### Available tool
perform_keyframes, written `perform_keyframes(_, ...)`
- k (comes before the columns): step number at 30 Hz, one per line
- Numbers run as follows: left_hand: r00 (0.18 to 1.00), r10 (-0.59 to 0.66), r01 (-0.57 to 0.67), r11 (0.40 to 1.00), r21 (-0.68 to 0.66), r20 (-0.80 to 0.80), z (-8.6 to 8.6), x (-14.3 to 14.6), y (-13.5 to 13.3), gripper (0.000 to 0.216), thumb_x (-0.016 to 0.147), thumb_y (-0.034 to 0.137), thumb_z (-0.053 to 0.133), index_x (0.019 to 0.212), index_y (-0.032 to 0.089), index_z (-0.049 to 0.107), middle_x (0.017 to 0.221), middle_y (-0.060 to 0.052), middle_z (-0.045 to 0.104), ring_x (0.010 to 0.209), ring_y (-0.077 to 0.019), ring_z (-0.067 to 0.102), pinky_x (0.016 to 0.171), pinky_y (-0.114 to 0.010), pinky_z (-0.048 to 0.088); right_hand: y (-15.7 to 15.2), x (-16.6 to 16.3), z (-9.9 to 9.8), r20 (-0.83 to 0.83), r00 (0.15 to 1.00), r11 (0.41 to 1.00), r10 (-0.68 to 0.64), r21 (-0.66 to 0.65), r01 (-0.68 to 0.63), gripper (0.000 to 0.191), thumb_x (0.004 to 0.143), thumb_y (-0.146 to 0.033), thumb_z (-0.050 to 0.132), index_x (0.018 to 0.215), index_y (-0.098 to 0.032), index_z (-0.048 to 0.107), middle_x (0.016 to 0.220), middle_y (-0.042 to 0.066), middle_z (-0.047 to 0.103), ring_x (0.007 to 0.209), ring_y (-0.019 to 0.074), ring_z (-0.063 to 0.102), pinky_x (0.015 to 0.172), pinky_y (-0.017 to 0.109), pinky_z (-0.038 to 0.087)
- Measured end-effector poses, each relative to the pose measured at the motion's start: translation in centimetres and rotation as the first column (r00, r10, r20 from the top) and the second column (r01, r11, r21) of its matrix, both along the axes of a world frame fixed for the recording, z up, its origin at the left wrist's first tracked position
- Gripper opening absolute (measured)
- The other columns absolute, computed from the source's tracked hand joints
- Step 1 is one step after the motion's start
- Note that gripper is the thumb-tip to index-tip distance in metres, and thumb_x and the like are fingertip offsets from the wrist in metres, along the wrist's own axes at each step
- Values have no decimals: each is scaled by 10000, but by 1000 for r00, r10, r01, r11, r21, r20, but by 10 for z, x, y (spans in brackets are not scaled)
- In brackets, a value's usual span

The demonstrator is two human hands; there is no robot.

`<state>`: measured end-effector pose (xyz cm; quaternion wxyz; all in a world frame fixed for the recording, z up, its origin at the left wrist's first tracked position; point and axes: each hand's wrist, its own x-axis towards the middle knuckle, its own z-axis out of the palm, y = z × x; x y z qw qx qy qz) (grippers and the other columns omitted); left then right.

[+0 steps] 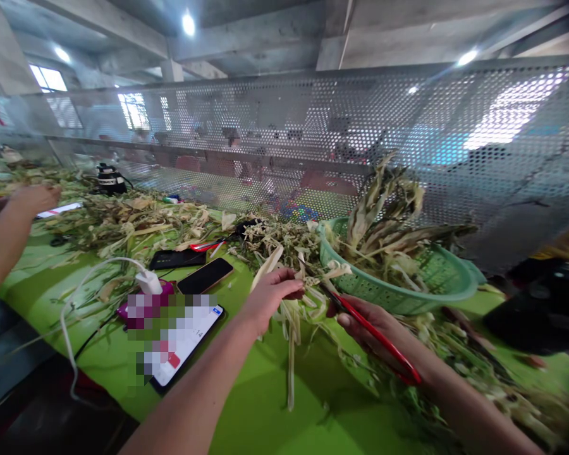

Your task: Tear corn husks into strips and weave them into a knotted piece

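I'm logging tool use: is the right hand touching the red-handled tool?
Touching. The head view shows the red-handled tool held in the right hand, its handle lying across the hand.

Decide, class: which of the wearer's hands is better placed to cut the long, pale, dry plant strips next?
The right hand, probably: it holds the red-handled, dark-bladed scissors, pointing toward the plant strips. The left hand is at the strips, with no tool visible.
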<state>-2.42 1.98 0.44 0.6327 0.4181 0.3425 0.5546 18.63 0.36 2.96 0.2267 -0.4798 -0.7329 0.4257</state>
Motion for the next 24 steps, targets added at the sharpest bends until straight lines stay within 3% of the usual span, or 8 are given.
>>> perform_keyframes(8, 1000, -4, 4, 1000, -2, 13, -1, 0, 1, 177, 636, 285, 754, 720, 155, 667, 708, -9, 615, 675, -116, 563, 765, -280, 468, 6, 3, 0, 61, 998, 997, 36, 60, -39, 446, 763, -628, 594, 806, -184, 582, 623, -45, 388, 533, 109, 325, 496, 238, 239)
perform_keyframes(12, 1000, 25, -25, 1000, 17, -13, -2, -2, 2, 161, 654, 276, 743, 734, 152, 682, 735, -21, 618, 698, -123, 558, 775, -278, 465, 13, 8, -4, 130, 991, 994, -39, 106, 25, 411, 758, -593, 607, 869, -197, 616, 655, -20, 543, 570, 159, 493, 537, 257, 353)
perform_keyframes(15, 995, 64, -60, 997, 47, -77, -2, -5, 2, 161, 670, 285, 737, 751, 151, 696, 759, -36, 634, 727, -139, 565, 777, -278, 446, 21, 16, -12, 315, 935, 972, -165, 211, 101, 394, 742, -537, 628, 968, -217, 671, 772, 30, 691, 701, 245, 635, 636, 302, 444)
perform_keyframes(18, 980, 88, -74, 994, 84, -179, -1, -8, 3, 154, 699, 296, 718, 763, 157, 704, 765, -42, 648, 735, -154, 571, 762, -278, 423, 28, 24, -18, 502, 826, 938, -254, 336, 84, 382, 753, -429, 609, 1069, -235, 699, 806, 55, 742, 732, 282, 676, 652, 324, 461)
perform_keyframes(21, 954, 116, -85, 989, 122, -275, -2, -11, 2, 143, 725, 312, 705, 763, 174, 706, 755, -44, 658, 725, -168, 576, 741, -276, 409, 30, 31, -19, 592, 785, 947, -185, 320, -18, 445, 741, -355, 600, 1162, -239, 683, 693, 24, 729, 646, 251, 672, 583, 292, 437)
perform_keyframes(24, 942, 118, -74, 986, 147, -314, -4, -11, 2, 157, 717, 344, 726, 732, 190, 703, 736, -57, 663, 708, -190, 589, 725, -285, 411, 27, 34, -11, 549, 817, 940, -176, 339, -26, 359, 788, -400, 570, 1075, -242, 719, 705, 18, 730, 627, 228, 659, 585, 290, 436)
